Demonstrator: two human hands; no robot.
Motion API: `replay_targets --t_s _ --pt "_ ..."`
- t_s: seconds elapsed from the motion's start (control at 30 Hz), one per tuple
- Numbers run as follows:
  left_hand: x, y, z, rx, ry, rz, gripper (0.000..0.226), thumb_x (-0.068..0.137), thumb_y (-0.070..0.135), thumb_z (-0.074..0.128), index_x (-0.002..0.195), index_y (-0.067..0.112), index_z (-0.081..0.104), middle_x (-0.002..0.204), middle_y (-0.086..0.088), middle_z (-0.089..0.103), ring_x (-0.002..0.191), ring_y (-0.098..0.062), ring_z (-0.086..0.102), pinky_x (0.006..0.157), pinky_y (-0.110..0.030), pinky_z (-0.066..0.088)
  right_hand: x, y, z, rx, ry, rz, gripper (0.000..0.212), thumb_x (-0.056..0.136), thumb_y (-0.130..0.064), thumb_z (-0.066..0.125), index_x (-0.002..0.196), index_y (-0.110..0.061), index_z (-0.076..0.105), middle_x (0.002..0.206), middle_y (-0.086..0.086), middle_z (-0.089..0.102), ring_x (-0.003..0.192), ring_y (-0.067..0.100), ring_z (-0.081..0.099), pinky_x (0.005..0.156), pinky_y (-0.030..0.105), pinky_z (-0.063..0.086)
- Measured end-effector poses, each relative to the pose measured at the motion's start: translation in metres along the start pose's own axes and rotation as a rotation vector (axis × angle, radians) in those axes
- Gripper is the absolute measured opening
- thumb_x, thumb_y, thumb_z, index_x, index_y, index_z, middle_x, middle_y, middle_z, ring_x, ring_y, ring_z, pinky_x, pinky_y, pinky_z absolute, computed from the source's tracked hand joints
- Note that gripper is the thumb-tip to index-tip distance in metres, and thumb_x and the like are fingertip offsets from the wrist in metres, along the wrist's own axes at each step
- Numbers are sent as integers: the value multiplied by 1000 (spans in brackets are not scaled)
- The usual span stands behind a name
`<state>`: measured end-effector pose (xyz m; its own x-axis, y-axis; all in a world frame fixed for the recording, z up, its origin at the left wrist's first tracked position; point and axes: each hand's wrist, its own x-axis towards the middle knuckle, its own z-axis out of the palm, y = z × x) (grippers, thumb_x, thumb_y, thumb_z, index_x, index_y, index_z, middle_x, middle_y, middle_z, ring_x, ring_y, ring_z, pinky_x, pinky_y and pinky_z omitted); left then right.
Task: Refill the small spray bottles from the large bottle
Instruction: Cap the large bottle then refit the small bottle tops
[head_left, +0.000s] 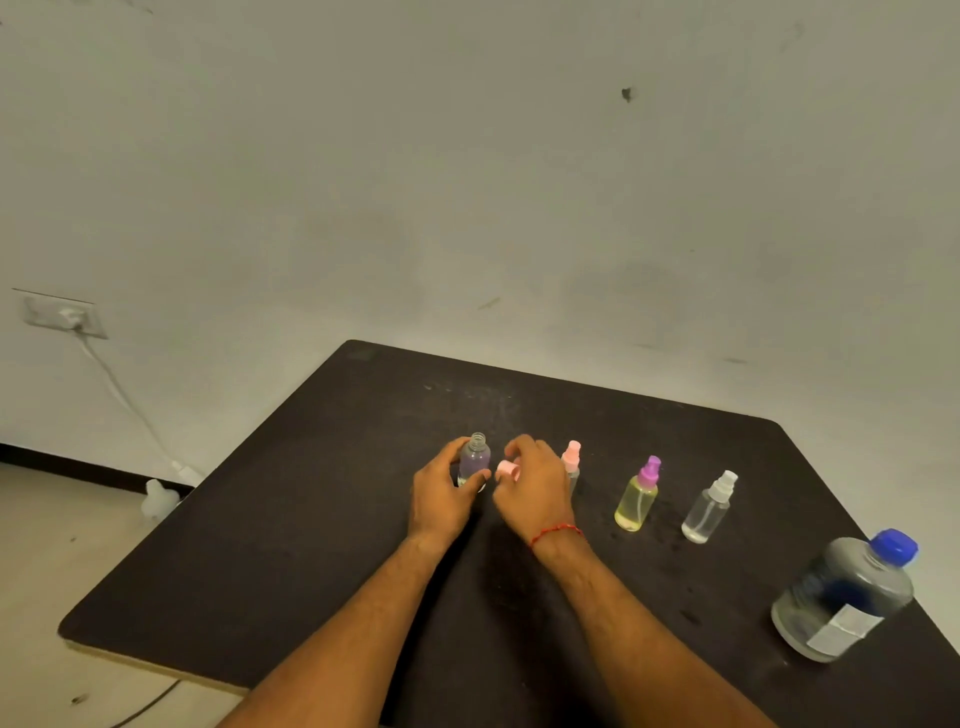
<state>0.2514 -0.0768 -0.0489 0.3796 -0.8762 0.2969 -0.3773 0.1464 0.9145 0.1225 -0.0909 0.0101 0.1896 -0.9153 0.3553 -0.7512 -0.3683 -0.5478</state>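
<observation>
Uncapped small bottle (475, 459) at frame centre, standing on the dark matte table (291, 519), long axis vertical, threaded neck open upward; clear plastic cylinder with a purplish tint, and the left hand (439, 501) curls round its body. Right hand (535, 488) just beside it pinches the pink spray cap (508, 470) in curled fingers (nozzle direction unclear). Standing to the right: pink-capped bottle (571, 460), yellow bottle (636, 501) with purple cap, clear white-capped bottle (707, 512); large bottle (841, 597), squat and blue-lidded, lower right.
</observation>
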Motion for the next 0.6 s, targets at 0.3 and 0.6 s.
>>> replay_targets --t_s 0.3,0.6 --pt "-3 3 -4 -18 11 13 49 81 22 82 127 24 64 117 10 69 107 -4 64 85 -7 47 16 -24 1 531 94 125 16 90 -11 66 99 -24 68 99 -7 68 96 8 65 83 22 56" --pt "-4 17 -15 15 1 84 51 83 29 80 130 25 63 122 11 67 111 -3 61 95 -17 50 21 -28 -8 688 43 89 24 80 -1 75 88 -23 68 92 -6 73 93 8 69 84 30 58"
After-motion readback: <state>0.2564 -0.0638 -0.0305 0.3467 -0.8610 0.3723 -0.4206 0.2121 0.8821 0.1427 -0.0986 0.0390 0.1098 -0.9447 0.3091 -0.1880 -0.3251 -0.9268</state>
